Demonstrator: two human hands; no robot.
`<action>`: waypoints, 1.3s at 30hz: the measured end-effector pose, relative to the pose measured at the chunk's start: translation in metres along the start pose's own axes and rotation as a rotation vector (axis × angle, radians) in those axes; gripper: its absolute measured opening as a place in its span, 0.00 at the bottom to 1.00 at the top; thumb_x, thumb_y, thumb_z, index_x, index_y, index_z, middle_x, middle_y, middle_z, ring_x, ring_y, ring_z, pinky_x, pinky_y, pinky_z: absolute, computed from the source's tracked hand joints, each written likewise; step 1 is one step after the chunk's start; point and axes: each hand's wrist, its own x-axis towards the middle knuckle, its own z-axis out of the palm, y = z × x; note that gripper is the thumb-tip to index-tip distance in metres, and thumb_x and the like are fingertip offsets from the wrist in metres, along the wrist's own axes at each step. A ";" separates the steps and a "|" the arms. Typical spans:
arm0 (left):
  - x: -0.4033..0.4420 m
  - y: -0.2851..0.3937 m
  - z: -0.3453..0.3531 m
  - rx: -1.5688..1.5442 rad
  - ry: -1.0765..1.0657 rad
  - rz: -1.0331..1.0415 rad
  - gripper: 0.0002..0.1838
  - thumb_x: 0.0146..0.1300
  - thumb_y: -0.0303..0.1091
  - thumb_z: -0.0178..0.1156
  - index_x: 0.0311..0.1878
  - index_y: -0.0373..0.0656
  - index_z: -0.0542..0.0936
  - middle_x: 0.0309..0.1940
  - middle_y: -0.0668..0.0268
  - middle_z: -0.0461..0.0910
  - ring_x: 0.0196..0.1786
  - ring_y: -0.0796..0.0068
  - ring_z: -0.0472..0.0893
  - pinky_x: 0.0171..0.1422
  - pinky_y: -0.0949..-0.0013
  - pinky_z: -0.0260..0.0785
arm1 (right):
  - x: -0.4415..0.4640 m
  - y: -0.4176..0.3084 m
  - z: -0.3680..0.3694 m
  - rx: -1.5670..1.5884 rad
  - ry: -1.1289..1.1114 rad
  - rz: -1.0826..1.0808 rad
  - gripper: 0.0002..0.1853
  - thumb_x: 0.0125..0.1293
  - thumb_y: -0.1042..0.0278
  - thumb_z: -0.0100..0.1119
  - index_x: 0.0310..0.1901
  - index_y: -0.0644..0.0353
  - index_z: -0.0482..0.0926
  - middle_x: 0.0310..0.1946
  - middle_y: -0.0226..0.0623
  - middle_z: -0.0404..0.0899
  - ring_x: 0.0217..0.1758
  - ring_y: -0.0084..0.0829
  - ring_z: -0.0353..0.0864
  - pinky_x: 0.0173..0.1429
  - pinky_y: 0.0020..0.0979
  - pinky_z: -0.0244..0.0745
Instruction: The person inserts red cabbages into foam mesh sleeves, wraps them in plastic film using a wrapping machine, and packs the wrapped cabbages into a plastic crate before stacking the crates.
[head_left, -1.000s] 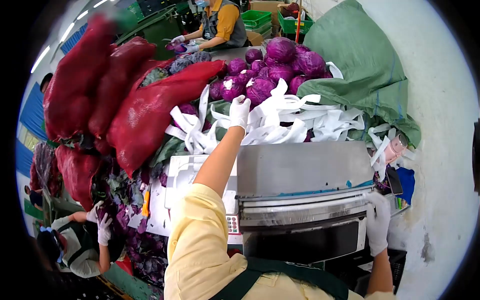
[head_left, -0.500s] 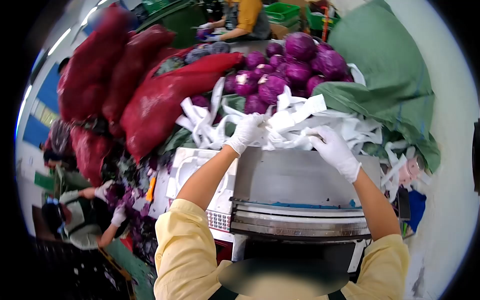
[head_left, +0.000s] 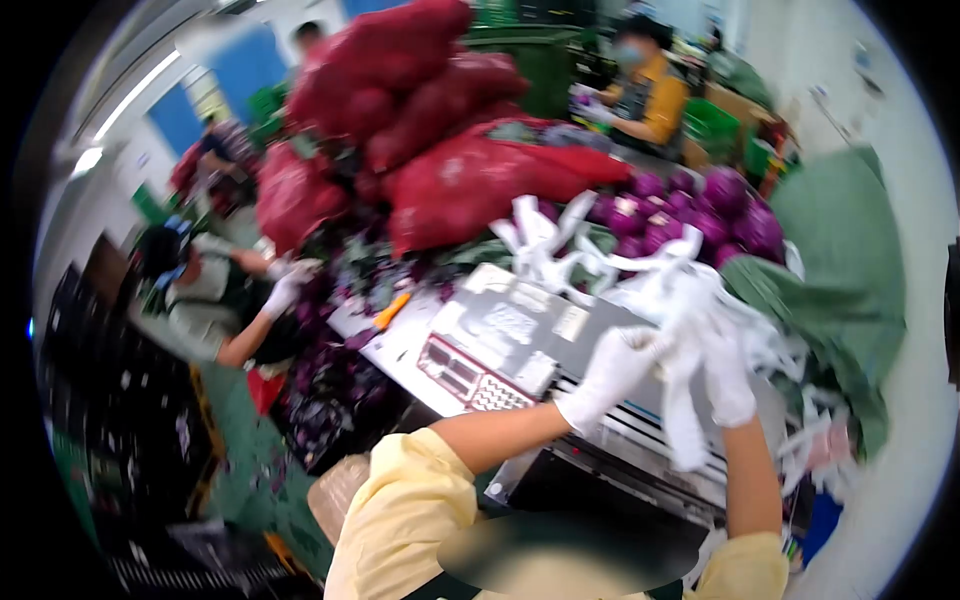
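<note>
My left hand (head_left: 618,375), in a white glove, is closed with thumb and fingers pinching a thin white strip (head_left: 684,425). My right hand (head_left: 727,378), gloved too, is closed on the strip's other side, its fingertips blurred. The strip hangs down between both hands, over the steel plate of a machine (head_left: 640,455); whether it is cloth or plastic I cannot tell. Behind my hands lies a tangled heap of similar white strips (head_left: 655,285). Beside my left hand stands a scale (head_left: 475,385) with a keypad. Peeled purple cabbages (head_left: 712,228) are piled beyond the heap.
Red mesh sacks (head_left: 470,190) bulge at the back left. A green sack (head_left: 840,230) drapes at the right by the wall. An orange-handled tool (head_left: 392,310) lies near purple leaves (head_left: 335,400). One co-worker (head_left: 225,300) is at the left, another (head_left: 650,95) at the back.
The view has swung left, and more of the floor and the left co-worker shows. My hands have come together and drawn a white strip from the heap toward me.
</note>
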 end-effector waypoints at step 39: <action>0.307 -0.096 -0.135 0.443 0.434 0.121 0.21 0.61 0.49 0.55 0.35 0.37 0.84 0.30 0.48 0.82 0.38 0.54 0.83 0.47 0.58 0.72 | 0.263 0.101 0.011 0.083 0.116 0.275 0.18 0.67 0.55 0.57 0.41 0.65 0.84 0.35 0.41 0.85 0.38 0.31 0.84 0.38 0.34 0.76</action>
